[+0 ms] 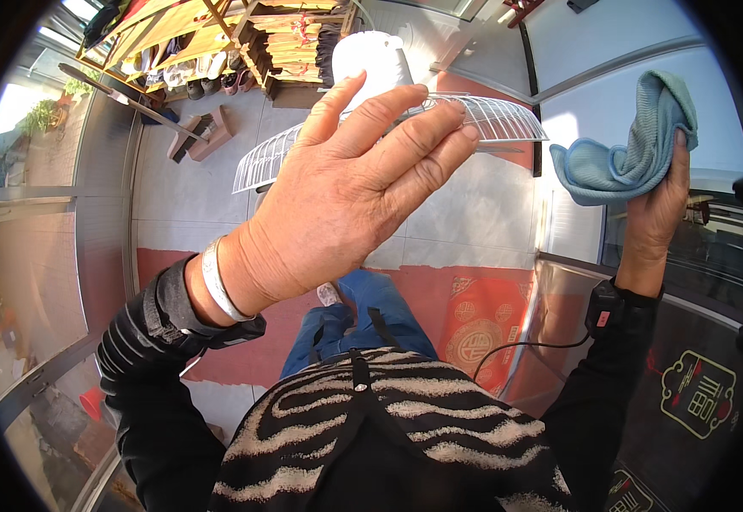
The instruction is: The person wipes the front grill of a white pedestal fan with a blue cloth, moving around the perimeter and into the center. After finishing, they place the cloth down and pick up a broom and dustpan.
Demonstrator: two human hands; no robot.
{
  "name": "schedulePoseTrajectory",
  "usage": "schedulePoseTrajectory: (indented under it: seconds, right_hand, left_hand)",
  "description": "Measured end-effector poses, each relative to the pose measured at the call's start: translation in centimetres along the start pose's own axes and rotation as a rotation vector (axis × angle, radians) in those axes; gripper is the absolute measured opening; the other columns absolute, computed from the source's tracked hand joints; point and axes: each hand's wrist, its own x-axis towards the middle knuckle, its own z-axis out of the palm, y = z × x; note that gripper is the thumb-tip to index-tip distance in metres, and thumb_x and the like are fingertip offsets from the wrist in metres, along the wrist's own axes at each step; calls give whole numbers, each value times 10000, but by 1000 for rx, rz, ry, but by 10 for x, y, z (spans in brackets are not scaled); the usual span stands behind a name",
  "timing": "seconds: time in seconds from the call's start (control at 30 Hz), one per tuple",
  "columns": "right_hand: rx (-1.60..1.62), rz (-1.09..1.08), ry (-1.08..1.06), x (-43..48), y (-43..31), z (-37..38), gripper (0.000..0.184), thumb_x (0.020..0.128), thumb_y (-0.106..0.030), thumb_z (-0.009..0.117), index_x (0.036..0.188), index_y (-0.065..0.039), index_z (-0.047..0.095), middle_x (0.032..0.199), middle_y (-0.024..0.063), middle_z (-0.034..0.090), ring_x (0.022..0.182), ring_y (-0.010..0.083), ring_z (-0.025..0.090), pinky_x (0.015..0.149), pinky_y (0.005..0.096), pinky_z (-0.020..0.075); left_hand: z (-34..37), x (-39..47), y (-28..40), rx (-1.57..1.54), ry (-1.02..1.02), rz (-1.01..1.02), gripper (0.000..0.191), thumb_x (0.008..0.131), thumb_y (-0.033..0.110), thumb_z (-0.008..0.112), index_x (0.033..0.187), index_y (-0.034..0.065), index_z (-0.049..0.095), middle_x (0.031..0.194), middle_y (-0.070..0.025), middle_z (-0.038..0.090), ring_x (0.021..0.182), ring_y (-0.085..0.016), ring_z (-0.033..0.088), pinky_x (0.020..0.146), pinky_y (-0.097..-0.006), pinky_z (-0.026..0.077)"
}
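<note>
In front of me stands an electric fan with a white wire guard and a white rounded housing. My left hand, a silver-coloured bangle at its wrist, is spread over the middle of the guard and hides part of it; whether it touches the wires I cannot tell. Its fingers are apart and hold nothing. At the right, my right hand is raised and grips a folded blue-green cleaning cloth, close to a glass panel. The cloth hides most of that hand's fingers.
A wooden rack with shoes stands at the upper left, near a long-handled dustpan on the tiled floor. Framed glass runs along the left. A red patterned mat lies right of my legs. A black cable hangs from my right wrist.
</note>
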Motion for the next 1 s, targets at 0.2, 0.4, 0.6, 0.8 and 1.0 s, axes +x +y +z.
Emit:
schedulePoseTrajectory:
  seconds: [0.2,0.4,0.6,0.8,1.0]
  right_hand:
    - [-163,-67,-8,-14,49,3,305,1067,-266,694,1274,-42,700,1090,15,732,920,94,702,822,256,598]
    - [-311,-63,-62,20,83,3,218,1056,-235,713,1149,-38,702,1005,-8,709,878,53,635,791,213,539]
    - [-344,64,-385,76,112,-23,260,1028,-134,732,1241,-11,644,1076,6,699,957,73,635,878,228,528]
    - [-185,236,-734,108,124,-23,450,999,-106,751,1411,-15,596,1233,63,692,1114,125,656,1013,280,524]
    - [57,205,-1099,136,123,30,446,916,-45,814,1334,-21,661,1232,71,724,1065,128,681,981,279,536]
  left_hand:
    - [-38,-37,51,-543,-62,-224,466,909,34,771,1366,36,686,1366,-159,676,1231,-332,676,1030,-422,559]
    - [-4,-39,71,-890,-250,-528,409,938,47,785,1331,0,680,1309,-177,682,1123,-321,710,936,-375,592]
    - [30,24,93,98,186,103,242,884,239,808,1115,189,756,1157,23,705,1067,-177,686,884,-297,575]
    - [82,92,91,558,55,-616,510,964,648,659,1253,239,758,1280,-2,706,1217,-279,651,1224,-586,321]
    - [80,90,92,701,-21,-541,340,951,564,749,1130,275,746,1157,66,744,1106,-172,676,1174,-509,359]
